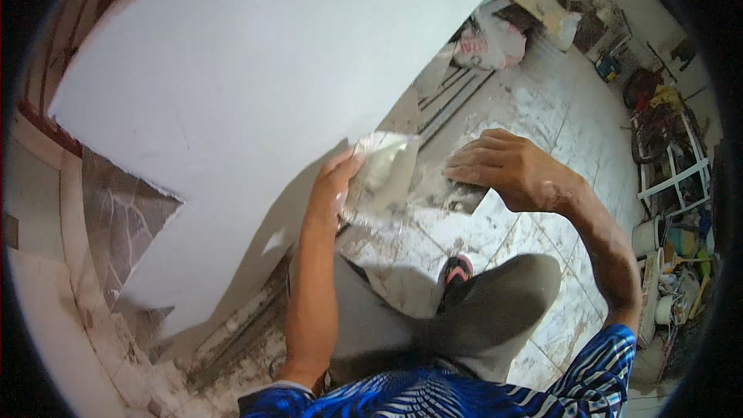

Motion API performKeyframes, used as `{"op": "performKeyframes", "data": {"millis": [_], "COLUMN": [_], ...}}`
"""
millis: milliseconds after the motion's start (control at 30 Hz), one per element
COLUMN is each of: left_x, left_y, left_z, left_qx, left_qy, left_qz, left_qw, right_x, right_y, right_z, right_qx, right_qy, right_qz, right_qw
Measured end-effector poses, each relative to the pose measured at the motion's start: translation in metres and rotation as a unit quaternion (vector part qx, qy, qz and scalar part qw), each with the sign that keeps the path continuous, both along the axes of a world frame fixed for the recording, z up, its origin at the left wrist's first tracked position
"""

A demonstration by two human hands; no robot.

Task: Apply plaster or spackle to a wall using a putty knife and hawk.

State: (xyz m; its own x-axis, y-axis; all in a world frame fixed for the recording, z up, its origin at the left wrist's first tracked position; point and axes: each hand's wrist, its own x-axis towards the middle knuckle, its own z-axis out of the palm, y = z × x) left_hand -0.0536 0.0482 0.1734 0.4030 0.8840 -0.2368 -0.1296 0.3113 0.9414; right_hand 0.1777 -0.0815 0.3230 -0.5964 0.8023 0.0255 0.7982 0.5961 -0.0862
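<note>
My left hand (337, 179) grips a thin, clear-looking plate (391, 172) smeared with pale paste, held level with the lower edge of a large white board (217, 54) that has broken, jagged corners. Just right of the plate, my right hand (507, 166) is closed on a grey, flat scraper (468, 203), largely covered by my fingers. I cannot tell whether scraper and plate touch. My knees and one dark shoe with pink trim (458, 271) show below them.
Dusty, white-smeared tiles (549, 108) lie underneath. Sacks (491, 39) and scrap pieces pile behind the board. Along the right wall stand a bicycle (646, 124), a white metal frame (675, 178) and clutter (681, 294). Long dark strips (457, 101) lie beside the board.
</note>
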Motion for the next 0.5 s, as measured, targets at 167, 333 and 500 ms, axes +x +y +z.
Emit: {"op": "performKeyframes", "data": {"millis": [167, 333, 500], "left_x": [0.0, 0.009, 0.003], "left_y": [0.005, 0.018, 0.005], "left_z": [-0.02, -0.055, -0.018], "left_qx": [-0.025, -0.024, -0.013], "left_qy": [-0.208, -0.131, -0.187], "left_qz": [-0.132, -0.057, -0.114], "left_qw": [0.969, 0.989, 0.976], "right_x": [-0.013, -0.028, -0.033], "right_y": [0.023, 0.097, 0.142], "right_z": [0.018, 0.02, 0.028], "right_qx": [0.209, 0.392, 0.529], "right_qy": [0.287, 0.337, 0.281], "right_qz": [-0.256, -0.258, -0.203], "right_qw": [0.899, 0.816, 0.775]}}
